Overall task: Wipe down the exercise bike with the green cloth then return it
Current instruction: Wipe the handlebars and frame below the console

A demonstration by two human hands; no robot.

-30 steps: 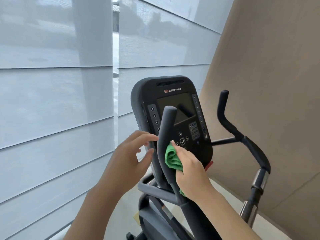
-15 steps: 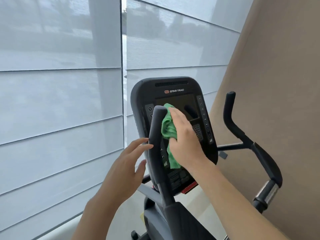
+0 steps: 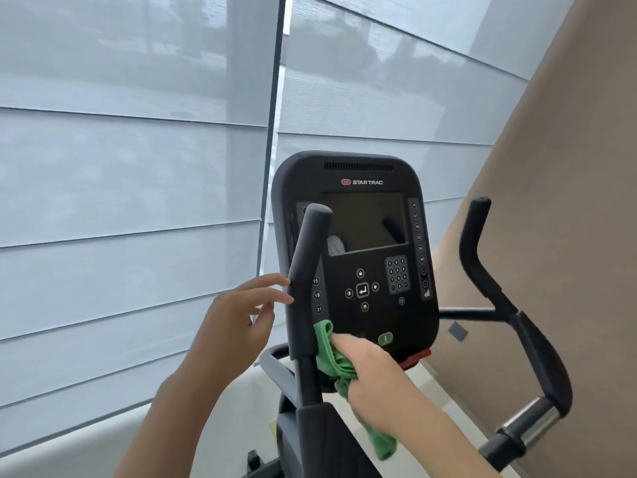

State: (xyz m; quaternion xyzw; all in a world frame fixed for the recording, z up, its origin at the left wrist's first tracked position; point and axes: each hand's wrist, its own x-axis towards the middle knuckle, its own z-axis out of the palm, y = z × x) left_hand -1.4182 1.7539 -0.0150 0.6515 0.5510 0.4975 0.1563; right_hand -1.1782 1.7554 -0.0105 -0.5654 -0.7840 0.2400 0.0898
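The exercise bike's black console (image 3: 358, 215) faces me, with a dark screen and keypad. In front of it rises the left handlebar post (image 3: 305, 270). My right hand (image 3: 370, 370) grips the bunched green cloth (image 3: 332, 357) and presses it against the lower part of that post, at the console's bottom left corner; a tail of cloth hangs below my wrist. My left hand (image 3: 238, 322) hovers just left of the post with fingers spread, its fingertips at the post's edge, holding nothing.
The right handlebar (image 3: 499, 305) curves up and down to a chrome joint (image 3: 531, 426) at the lower right. Pale window blinds (image 3: 138, 201) fill the left and back. A beige wall (image 3: 568, 201) stands close on the right.
My right hand has slid the green cloth down from the top of the left handlebar post to its lower part. The left hand stays beside the post.
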